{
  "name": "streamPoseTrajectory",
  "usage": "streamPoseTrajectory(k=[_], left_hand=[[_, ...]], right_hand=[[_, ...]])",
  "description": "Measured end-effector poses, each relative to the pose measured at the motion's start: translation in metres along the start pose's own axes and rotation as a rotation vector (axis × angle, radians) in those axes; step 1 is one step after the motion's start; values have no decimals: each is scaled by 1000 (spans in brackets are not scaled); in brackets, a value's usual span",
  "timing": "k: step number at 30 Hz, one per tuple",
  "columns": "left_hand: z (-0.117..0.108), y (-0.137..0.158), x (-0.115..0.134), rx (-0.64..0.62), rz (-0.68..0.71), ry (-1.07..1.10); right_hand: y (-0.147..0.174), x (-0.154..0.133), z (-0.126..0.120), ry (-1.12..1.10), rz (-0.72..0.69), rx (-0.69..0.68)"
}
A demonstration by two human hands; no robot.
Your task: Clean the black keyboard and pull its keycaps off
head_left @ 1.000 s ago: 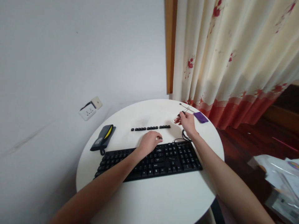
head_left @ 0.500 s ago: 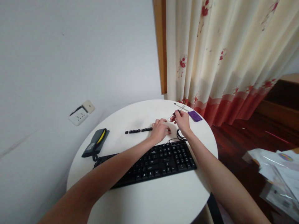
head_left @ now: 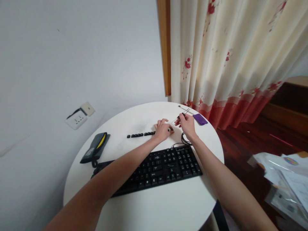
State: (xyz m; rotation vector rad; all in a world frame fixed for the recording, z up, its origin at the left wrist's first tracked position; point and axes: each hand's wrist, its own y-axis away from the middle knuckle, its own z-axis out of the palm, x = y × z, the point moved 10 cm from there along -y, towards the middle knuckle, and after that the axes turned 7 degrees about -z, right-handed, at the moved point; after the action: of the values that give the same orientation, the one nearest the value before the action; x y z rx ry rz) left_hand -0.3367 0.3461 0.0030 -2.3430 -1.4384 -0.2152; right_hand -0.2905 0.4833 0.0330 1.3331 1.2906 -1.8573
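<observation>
My left hand [head_left: 162, 131] is over the right end of a row of black keycaps [head_left: 137, 135]. Its thumb and fingertips close on a small black keycap [head_left: 170, 129], partly covered by the fingers. To the right, my right hand [head_left: 186, 123] grips the dark handle of a thin wire keycap puller [head_left: 182, 115], whose wires stick out on both sides of the fingers. Below both hands lies a black keyboard [head_left: 166, 166], partly hidden by my left forearm. Its black cable [head_left: 184, 139] is coiled beside my right wrist.
A purple cloth pouch [head_left: 200, 119] and a thin brush [head_left: 184, 108] lie at the round white table's [head_left: 154, 205] far right edge. A grey case with yellow trim [head_left: 95, 148] is at the left. Wall, curtain [head_left: 216, 64] and plastic-wrapped papers [head_left: 284, 173] surround the table.
My left hand has lifted slightly and shifted, with the black keycap now showing between its fingertips. My right hand keeps the puller in nearly the same place. The view has shifted slightly.
</observation>
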Motion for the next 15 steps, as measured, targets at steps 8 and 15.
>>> streamPoseTrajectory(k=[8, 15], left_hand=[[-32, 8, -9, 67, -33, 43], [-48, 67, -1, -202, 91, 282]], right_hand=[[-2, -17, 5, 63, -77, -133], [60, -32, 65, 139, -53, -942]])
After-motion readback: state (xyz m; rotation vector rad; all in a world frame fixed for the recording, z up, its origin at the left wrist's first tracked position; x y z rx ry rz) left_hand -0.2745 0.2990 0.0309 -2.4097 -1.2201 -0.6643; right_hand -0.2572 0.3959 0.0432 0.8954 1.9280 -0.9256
